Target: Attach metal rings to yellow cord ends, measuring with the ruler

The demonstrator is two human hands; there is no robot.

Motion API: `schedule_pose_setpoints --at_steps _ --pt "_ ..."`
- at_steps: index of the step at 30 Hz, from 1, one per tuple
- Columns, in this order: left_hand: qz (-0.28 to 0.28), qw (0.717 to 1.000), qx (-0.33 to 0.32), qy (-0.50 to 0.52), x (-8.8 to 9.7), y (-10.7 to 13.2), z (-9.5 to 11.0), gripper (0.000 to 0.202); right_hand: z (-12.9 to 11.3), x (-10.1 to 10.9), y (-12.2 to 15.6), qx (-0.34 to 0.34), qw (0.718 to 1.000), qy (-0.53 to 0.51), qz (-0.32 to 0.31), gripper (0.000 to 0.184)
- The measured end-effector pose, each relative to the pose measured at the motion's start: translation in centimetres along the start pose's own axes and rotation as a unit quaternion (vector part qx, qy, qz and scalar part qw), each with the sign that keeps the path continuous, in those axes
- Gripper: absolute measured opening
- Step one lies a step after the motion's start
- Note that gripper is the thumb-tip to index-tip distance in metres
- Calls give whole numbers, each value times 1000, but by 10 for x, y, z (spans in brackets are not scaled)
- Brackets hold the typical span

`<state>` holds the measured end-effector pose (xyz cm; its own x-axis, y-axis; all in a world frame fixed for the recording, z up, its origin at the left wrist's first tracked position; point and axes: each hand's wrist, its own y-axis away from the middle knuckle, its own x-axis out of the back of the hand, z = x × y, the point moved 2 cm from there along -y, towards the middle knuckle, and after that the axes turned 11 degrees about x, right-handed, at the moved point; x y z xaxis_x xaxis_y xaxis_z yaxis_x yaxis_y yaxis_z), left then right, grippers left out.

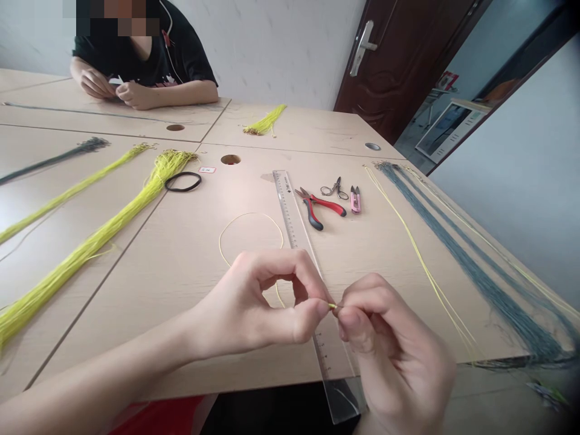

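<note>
My left hand point(267, 299) pinches a thin yellow cord point(251, 213) between thumb and forefinger, and a short bit of it shows between my fingertips. The rest of the cord curves in a loose loop on the table beyond my left hand. Right against those fingertips, my right hand point(394, 344) is closed in a pinch at the cord's end; any small part there is mostly hidden. Beneath both hands lies a clear plastic ruler point(296, 223), its near end jutting past the table edge.
Beyond my hands lie red-and-black pliers point(321, 207), folding scissors point(335, 190) and pink thread snips point(356, 200). Yellow cord bundles point(113, 232) and a black band point(183, 182) are left; teal cords point(462, 257) lie right. Across the table sits a person point(145, 66) with both hands together.
</note>
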<state>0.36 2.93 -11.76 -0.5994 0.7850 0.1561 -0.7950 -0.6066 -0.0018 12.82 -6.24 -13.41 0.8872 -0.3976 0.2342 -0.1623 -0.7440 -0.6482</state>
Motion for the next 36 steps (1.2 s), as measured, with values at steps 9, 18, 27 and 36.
schedule_pose_setpoints --at_steps 9,18,27,36 --pt "-2 1000 0 3 -1 -1 -2 10 0 0 0 9 1000 11 1 14" --pt "2 1000 9 -6 0 -1 1 11 0 0 -1 25 999 40 1 14" --pt "-2 1000 19 -16 0 1 -1 10 2 1 0 29 999 35 -13 13" --pt "5 1000 5 -31 -1 -1 -2 8 10 -2 0 17 1000 1 -22 14"
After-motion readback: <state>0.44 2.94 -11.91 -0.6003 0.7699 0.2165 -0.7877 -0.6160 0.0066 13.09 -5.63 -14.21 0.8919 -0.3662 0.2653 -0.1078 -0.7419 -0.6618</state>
